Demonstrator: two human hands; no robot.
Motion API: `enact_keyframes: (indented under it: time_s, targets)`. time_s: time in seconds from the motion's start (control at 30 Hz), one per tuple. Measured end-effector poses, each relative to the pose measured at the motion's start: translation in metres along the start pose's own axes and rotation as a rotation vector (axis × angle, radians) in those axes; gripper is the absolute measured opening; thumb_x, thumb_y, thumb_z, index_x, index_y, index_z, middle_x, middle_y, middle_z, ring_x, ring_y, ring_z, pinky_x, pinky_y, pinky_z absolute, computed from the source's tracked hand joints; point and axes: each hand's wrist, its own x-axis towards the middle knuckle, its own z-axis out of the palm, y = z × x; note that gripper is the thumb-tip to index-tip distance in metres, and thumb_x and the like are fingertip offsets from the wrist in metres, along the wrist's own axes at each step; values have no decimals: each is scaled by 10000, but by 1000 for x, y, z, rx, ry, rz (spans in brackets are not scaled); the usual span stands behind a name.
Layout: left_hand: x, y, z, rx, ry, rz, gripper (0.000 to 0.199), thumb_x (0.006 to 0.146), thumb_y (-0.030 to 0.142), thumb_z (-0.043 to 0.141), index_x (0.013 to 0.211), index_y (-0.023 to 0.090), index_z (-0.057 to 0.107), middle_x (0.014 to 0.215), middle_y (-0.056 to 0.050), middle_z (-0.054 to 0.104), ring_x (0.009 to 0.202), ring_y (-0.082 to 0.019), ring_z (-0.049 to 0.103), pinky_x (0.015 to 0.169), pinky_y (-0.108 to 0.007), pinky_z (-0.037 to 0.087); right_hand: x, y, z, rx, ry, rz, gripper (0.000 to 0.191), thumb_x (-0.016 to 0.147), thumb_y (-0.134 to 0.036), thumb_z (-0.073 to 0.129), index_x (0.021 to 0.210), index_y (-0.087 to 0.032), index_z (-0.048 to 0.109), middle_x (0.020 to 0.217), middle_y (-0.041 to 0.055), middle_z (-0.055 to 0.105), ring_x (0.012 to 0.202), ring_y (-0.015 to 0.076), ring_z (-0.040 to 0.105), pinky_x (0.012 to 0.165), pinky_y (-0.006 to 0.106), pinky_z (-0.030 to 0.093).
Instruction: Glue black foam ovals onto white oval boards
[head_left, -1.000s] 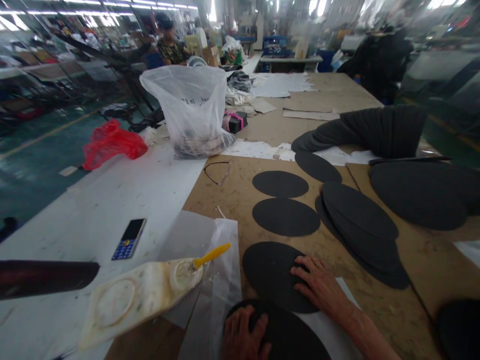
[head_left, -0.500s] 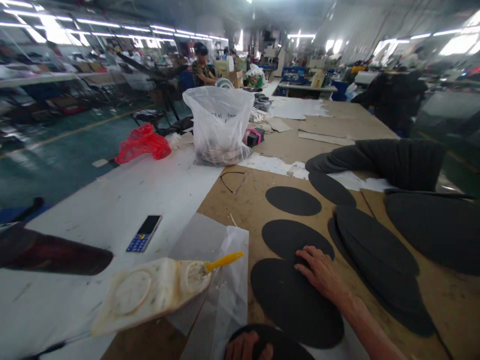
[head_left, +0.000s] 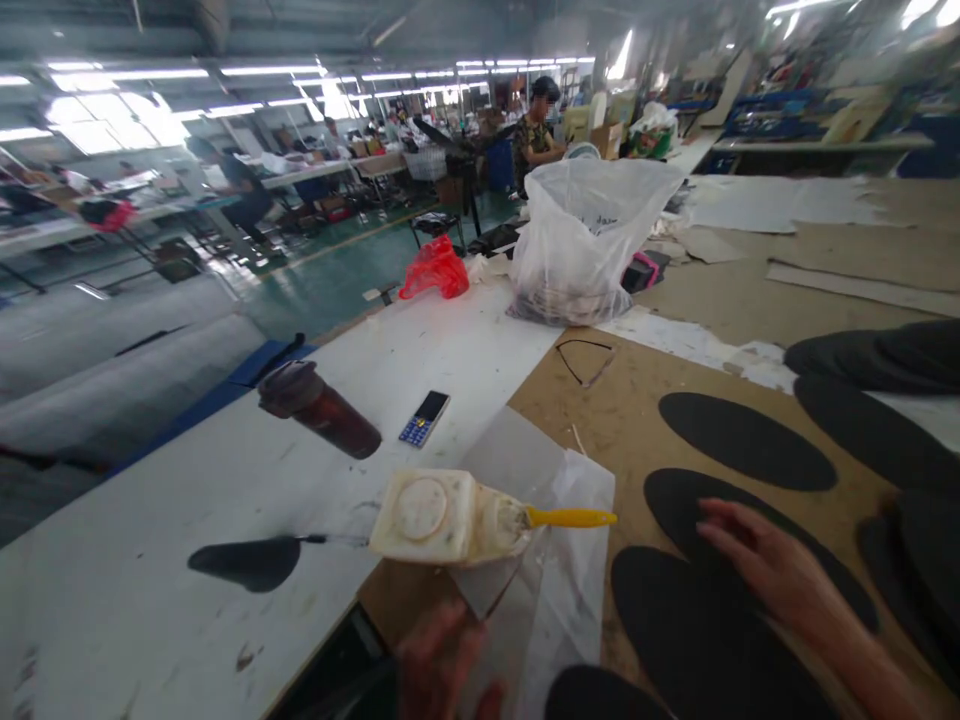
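Two flat black oval pieces are lying on the brown board of my counter (head_left: 637,400), near its front edge. The nearer oval piece (head_left: 697,640) is lying just beside the farther oval piece (head_left: 675,500), which is sitting partly under my right hand (head_left: 772,570).

Right hand (head_left: 772,570) flat, fingers spread, resting on black oval cutouts (head_left: 720,500). Left hand (head_left: 442,665) blurred at 6 o'clock, empty, near the glue jug (head_left: 442,515); yellow-handled brush (head_left: 566,517) in jug. Phone (head_left: 424,417) toward 10 o'clock of it.
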Motion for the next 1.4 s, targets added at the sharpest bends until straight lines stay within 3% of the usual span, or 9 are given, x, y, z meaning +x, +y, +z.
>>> enact_keyframes:
  time_s: [0.07, 0.17, 0.27, 0.37, 0.6, 0.77, 1.1, 1.23, 1.4]
  targets:
    - [35, -33, -23, 39, -74, -14, 334, 805, 281, 562, 1118, 174, 521, 1159, -134, 520, 1056, -246, 530, 815, -372, 491, -22, -46, 32, 438, -164, 85, 515, 693, -472, 632, 1132, -210, 571, 778, 23, 639, 639, 178, 603, 567, 305, 500]
    - [76, -65, -31, 154, -193, 51, 463, 799, 360, 581, 1191, 136, 478, 1229, -168, 467, 1142, -292, 463, 902, -430, 427, -33, -105, 84, 860, -251, 165, 635, 633, -473, 696, 1175, -181, 538, 673, -30, 574, 467, 105, 494, 440, 247, 416]
    - [96, -77, -21, 205, -324, 146, 618, 747, 455, 617, 1248, 133, 449, 1297, -187, 425, 1188, -338, 419, 929, -469, 382, -25, -137, 117, 962, -202, 184, 558, 634, -505, 697, 1060, -158, 602, 530, -69, 491, 398, 77, 418, 406, 221, 352]
    - [99, -78, -11, 215, -419, 164, 707, 673, 474, 679, 1263, 158, 452, 1320, -175, 422, 1194, -347, 416, 952, -477, 352, -20, -149, 127, 953, -178, 180, 454, 626, -538, 697, 869, -159, 638, 512, -53, 511, 365, 78, 412, 373, 222, 326]
    - [94, -79, -7, 189, -427, 81, 601, 721, 398, 650, 1258, 197, 467, 1319, -135, 453, 1203, -314, 418, 989, -465, 316, -31, -151, 106, 896, -133, 207, 395, 654, -522, 692, 817, -169, 620, 560, -1, 600, 449, 145, 550, 422, 261, 423]
    - [92, -78, -5, 146, -410, 53, 599, 717, 385, 656, 1252, 190, 469, 1318, -150, 445, 1211, -321, 407, 1001, -481, 300, -39, -142, 83, 832, 41, 294, 366, 615, -496, 731, 784, -185, 638, 593, 4, 625, 470, 152, 561, 438, 278, 478]
    - [92, -81, -10, 130, -445, 104, 577, 762, 342, 618, 1278, 155, 440, 1359, -188, 372, 1246, -359, 353, 992, -523, 304, -48, -161, 91, 859, -24, 240, 336, 630, -445, 729, 812, -172, 659, 622, 2, 628, 513, 138, 575, 490, 272, 513]
    - [72, -53, -23, -143, -365, 170, 345, 799, 230, 594, 1133, 164, 535, 1157, -130, 536, 1130, -267, 471, 947, -412, 373, -72, -136, 62, 875, 119, 308, 319, 657, -431, 722, 838, -179, 646, 673, 13, 642, 546, 144, 590, 516, 278, 530]
    - [8, 0, -10, -629, -673, 409, 186, 872, 185, 407, 935, 192, 582, 879, -14, 627, 854, -135, 559, 786, -255, 443, -145, -104, 32, 915, 320, 435, 297, 619, -402, 766, 805, -193, 667, 646, 14, 657, 531, 142, 606, 514, 248, 538]
